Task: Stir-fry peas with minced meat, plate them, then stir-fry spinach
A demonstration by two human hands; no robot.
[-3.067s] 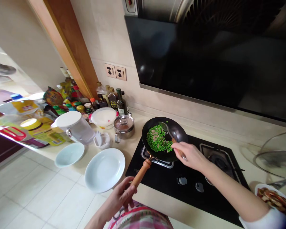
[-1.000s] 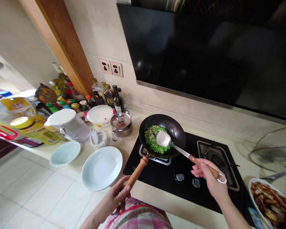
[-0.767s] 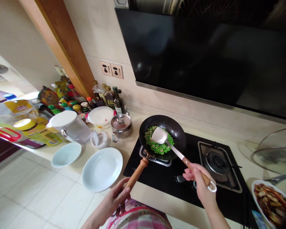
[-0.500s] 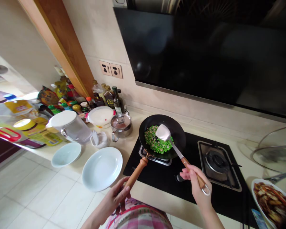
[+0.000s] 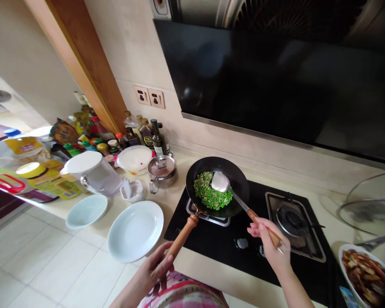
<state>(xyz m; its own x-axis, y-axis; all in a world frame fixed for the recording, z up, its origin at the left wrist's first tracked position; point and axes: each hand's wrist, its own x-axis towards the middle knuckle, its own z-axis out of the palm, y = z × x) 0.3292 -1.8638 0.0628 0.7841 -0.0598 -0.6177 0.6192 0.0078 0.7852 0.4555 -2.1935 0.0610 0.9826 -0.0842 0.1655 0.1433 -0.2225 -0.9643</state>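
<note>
Resting on the stove (image 5: pixel 211 240), the pan (image 5: pixel 240 184) is presumably steadied by the left hand (image 5: pixel 157 266), loosely wrapped round its handle (image 5: pixel 182 236); the spatula (image 5: pixel 252 215) is gripped in the curled right hand (image 5: pixel 272 244), its blade (image 5: pixel 220 182) among the peas (image 5: pixel 213 199).

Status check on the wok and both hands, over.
Left hand on wok handle; right hand gripping spatula. Green peas inside wok, alongside spatula. White plate apart from wok, not in the way.

The floor (image 5: pixel 51 265) is pale tile. A wooden post (image 5: pixel 86 64) meets the beige wall (image 5: pixel 141 47), left of a black panel (image 5: pixel 276 94).
</note>
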